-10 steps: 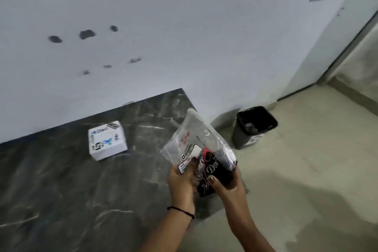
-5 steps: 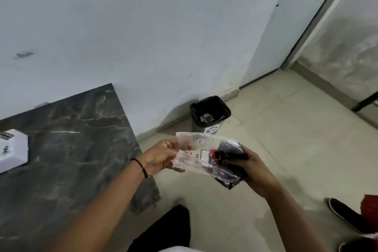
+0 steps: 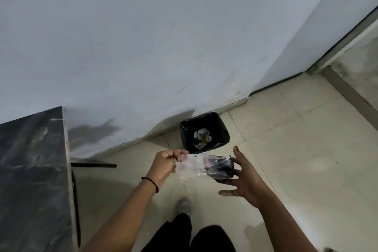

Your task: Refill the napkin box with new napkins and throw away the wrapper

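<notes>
The wrapper (image 3: 194,164) is a crumpled clear plastic bag with a dark printed end, stretched level between my hands just in front of the bin. My left hand (image 3: 166,164) pinches its clear left end. My right hand (image 3: 243,178) has its fingers spread wide, and the wrapper's dark end (image 3: 221,168) rests against its palm side without a closed grip. The black-lined bin (image 3: 185,132) stands on the floor against the wall, just beyond the wrapper, with crumpled white paper inside. The napkin box is out of view.
A dark marble table (image 3: 30,170) fills the left side, its corner near the wall and a black leg bar (image 3: 93,165) below it. My dark trouser legs (image 3: 212,239) and a grey shoe (image 3: 184,206) stand on the pale tiled floor. A door frame (image 3: 343,41) is at right.
The view has swung right and down, away from the table, and the white box has left the view. The bin is now closer. My right hand has gone from gripping the wrapper to spread fingers.
</notes>
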